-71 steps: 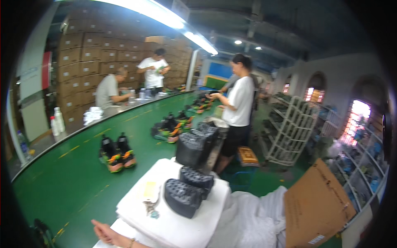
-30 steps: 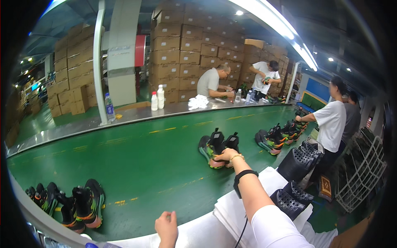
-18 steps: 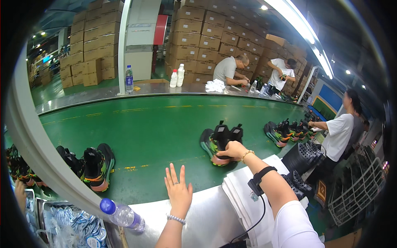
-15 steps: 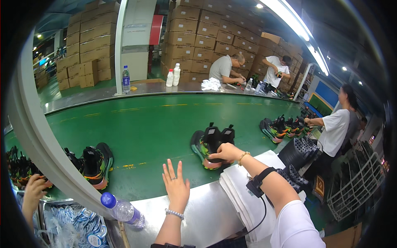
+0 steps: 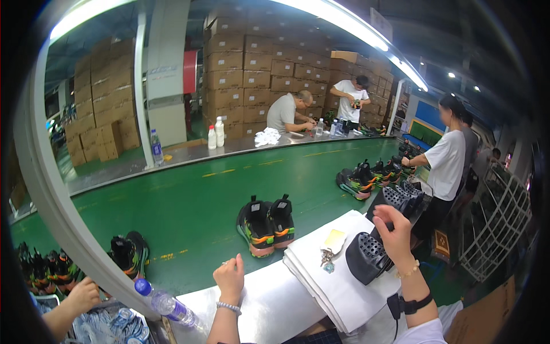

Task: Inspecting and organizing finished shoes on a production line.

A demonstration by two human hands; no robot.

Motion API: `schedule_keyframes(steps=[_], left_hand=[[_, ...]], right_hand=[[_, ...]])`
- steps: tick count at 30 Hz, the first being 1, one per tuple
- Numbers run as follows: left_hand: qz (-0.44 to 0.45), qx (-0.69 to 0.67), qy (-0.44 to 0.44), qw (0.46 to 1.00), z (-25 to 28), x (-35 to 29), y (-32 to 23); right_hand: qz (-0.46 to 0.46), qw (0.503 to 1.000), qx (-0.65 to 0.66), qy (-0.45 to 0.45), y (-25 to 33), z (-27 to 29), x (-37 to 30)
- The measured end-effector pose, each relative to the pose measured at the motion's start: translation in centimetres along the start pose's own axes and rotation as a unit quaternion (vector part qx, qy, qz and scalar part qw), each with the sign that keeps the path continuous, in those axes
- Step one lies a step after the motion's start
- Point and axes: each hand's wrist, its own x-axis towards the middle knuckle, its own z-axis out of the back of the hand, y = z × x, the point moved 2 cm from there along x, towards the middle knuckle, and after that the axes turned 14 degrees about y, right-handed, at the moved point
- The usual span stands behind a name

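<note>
A pair of black sneakers with green and orange trim stands on the green conveyor belt (image 5: 189, 229): a left sneaker (image 5: 256, 229) and a right sneaker (image 5: 282, 222), apart from both hands. My left hand (image 5: 229, 279) is raised at the belt's near edge, fingers curled in and thumb up, with nothing seen in it. My right hand (image 5: 394, 230) hovers bent-fingered above a black perforated clog-shaped piece (image 5: 366, 255); contact is unclear. Beneath lies a stack of white sheets (image 5: 321, 286), bearing a small yellow-and-white card (image 5: 335, 238) and a bunch of keys (image 5: 327, 258).
A water bottle (image 5: 171, 307) leans near the post (image 5: 80, 223). At left, a co-worker's hand (image 5: 83, 295) is above a tray of blue-white tags (image 5: 109, 324). More sneakers (image 5: 48, 266) line the belt. Co-workers (image 5: 450, 157) stand right and beyond; stacked cartons (image 5: 226, 63) rise behind.
My right hand has let go of the sneaker and moved right to the black perforated piece. My left fingers have curled in from outspread. The view has shifted, uncovering the keys and card.
</note>
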Motion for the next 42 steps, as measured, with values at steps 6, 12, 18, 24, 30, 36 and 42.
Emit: schedule_keyframes(steps=[6,12,18,24,30,36,42], left_hand=[[0.074,-0.065,0.04,0.994,-1.4,1.1,-0.7],[-0.129,-0.119,0.049,0.983,-1.1,6.4,-4.0],[-0.01,0.197,0.463,0.864,-9.2,15.0,-5.1],[0.07,0.173,0.545,0.817,-18.6,17.2,3.3],[0.101,0.135,0.47,0.867,-20.1,17.4,5.7],[0.074,0.251,0.429,0.865,-11.9,12.1,0.6],[0.055,0.193,0.523,0.828,-6.9,12.6,-0.9]], right_hand=[[-0.006,0.99,-0.141,0.022,-7.2,-0.4,-6.3],[0.044,0.99,-0.129,-0.041,-9.4,-3.2,-8.0],[0.03,0.986,-0.126,-0.107,-12.7,-3.3,-10.5],[0.095,0.961,-0.188,-0.177,-11.2,-3.2,-9.3],[0.058,0.983,-0.137,-0.107,-12.2,-3.7,-10.4],[0.067,0.983,-0.12,-0.123,-11.4,-3.6,-10.7],[0.025,0.986,-0.066,-0.152,-12.3,-4.1,-11.9]])
